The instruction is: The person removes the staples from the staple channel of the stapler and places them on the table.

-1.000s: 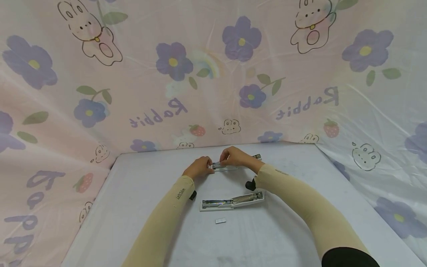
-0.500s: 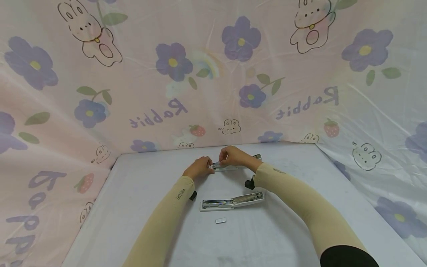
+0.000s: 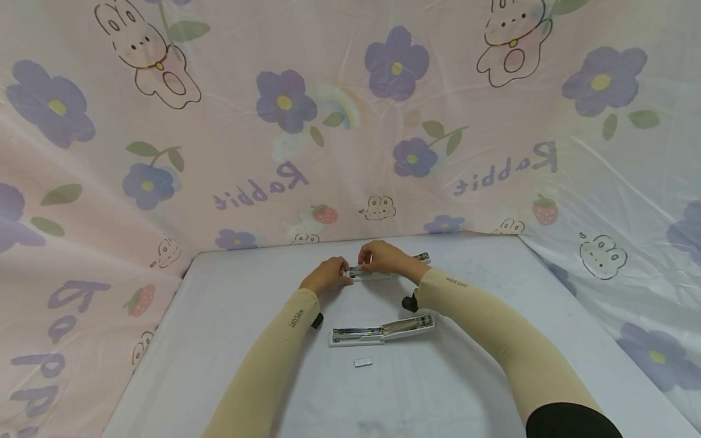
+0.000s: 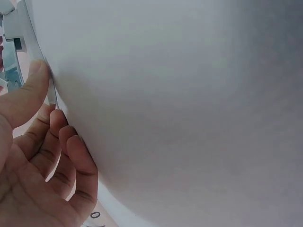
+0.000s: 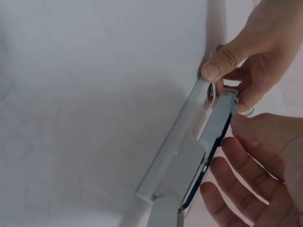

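Observation:
At the far middle of the white table [image 3: 230, 316] both hands work on one white stapler [image 3: 358, 273] that lies swung open. My left hand [image 3: 325, 278] pinches its near end, the thumb [image 5: 218, 66] pressing on the white plastic edge [image 4: 40, 71]. My right hand [image 3: 383, 255] curls over the middle, and its fingertips [image 5: 246, 125] pinch the tip of the metal magazine [image 5: 215, 127]. The white top arm [image 5: 177, 142] lies beside the magazine. What sits under the right fingertips is hidden.
A second white stapler [image 3: 383, 330] lies open nearer to me, between my forearms. A small strip of staples [image 3: 362, 362] lies just in front of it. A pink flower-and-rabbit cloth [image 3: 350, 152] walls the table at the back and on both sides.

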Demonstrator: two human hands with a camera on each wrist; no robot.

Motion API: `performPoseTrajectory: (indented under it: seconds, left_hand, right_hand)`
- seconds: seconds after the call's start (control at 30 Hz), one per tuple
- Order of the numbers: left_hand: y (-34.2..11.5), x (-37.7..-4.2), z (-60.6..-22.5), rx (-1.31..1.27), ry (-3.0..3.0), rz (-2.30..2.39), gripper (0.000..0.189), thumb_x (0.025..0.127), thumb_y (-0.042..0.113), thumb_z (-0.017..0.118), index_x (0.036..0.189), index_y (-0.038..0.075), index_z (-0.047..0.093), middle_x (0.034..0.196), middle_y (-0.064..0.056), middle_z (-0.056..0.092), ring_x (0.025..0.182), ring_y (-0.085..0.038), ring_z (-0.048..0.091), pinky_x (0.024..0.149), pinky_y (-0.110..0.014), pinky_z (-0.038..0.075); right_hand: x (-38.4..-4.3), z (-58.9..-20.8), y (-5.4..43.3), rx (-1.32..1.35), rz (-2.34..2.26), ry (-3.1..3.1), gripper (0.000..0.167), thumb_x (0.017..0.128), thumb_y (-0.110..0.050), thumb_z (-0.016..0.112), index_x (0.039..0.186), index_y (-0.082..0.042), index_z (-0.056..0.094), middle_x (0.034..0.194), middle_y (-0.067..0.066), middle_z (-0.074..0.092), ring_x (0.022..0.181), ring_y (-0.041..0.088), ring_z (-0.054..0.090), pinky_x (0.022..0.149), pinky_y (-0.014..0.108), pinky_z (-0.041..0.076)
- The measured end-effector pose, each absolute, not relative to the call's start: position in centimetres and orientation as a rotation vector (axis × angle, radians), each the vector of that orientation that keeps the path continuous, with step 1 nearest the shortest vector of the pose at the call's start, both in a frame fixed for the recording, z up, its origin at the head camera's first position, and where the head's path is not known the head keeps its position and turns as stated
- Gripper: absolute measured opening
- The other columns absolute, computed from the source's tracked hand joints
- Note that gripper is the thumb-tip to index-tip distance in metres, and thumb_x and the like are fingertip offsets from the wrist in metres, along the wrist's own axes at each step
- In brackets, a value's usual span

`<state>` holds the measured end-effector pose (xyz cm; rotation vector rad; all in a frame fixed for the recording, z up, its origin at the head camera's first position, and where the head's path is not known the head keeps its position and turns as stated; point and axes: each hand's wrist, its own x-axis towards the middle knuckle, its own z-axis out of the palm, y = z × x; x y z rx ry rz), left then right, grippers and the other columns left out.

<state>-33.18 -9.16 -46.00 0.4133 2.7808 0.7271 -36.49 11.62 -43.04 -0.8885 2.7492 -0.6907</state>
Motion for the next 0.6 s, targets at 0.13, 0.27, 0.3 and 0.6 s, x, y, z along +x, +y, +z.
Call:
performPoseTrajectory:
  seconds: [0.13, 0.27, 0.3, 0.6]
  left_hand:
    - [-9.3, -33.6, -46.2, 0.430, 2.782, 0.711, 0.034, 0.101, 0.026, 0.078, 0.127, 0.006, 0.066, 0.106, -0.006, 0.060, 0.096, -0.020, 0.055, 0.091, -0.039, 0.050]
    - [-9.3, -33.8, -46.3, 0.429, 2.775, 0.708, 0.035, 0.101, 0.026, 0.078, 0.127, 0.006, 0.066, 0.107, -0.006, 0.061, 0.097, -0.020, 0.056, 0.092, -0.039, 0.050]
    - [-9.3, -33.8, -46.4, 0.426, 2.773, 0.713, 0.035, 0.101, 0.026, 0.078, 0.128, 0.006, 0.066, 0.107, -0.006, 0.061, 0.096, -0.020, 0.056, 0.091, -0.039, 0.049]
    - [-9.3, -33.6, -46.3, 0.414, 2.773, 0.735, 0.036, 0.101, 0.025, 0.078, 0.128, 0.006, 0.066, 0.108, -0.006, 0.060, 0.098, -0.021, 0.056, 0.092, -0.040, 0.049]
  right_hand:
    - [-36.6, -43.2, 11.8, -0.879, -0.703, 2.755, 0.008, 0.096, -0.011, 0.080, 0.102, -0.009, 0.076, 0.094, 0.003, 0.072, 0.086, 0.016, 0.064, 0.079, 0.033, 0.053]
    - [-36.8, -43.4, 12.4, -0.881, -0.731, 2.751, 0.008, 0.097, -0.012, 0.079, 0.103, -0.009, 0.076, 0.095, 0.003, 0.072, 0.087, 0.016, 0.064, 0.078, 0.032, 0.053]
    - [-36.8, -43.4, 12.5, -0.884, -0.739, 2.750, 0.008, 0.097, -0.012, 0.079, 0.103, -0.008, 0.076, 0.095, 0.003, 0.072, 0.086, 0.016, 0.064, 0.077, 0.031, 0.053]
    - [-36.6, -43.2, 14.0, -0.900, -0.833, 2.735, 0.008, 0.098, -0.012, 0.078, 0.103, -0.006, 0.075, 0.091, 0.003, 0.073, 0.083, 0.014, 0.066, 0.078, 0.031, 0.055]
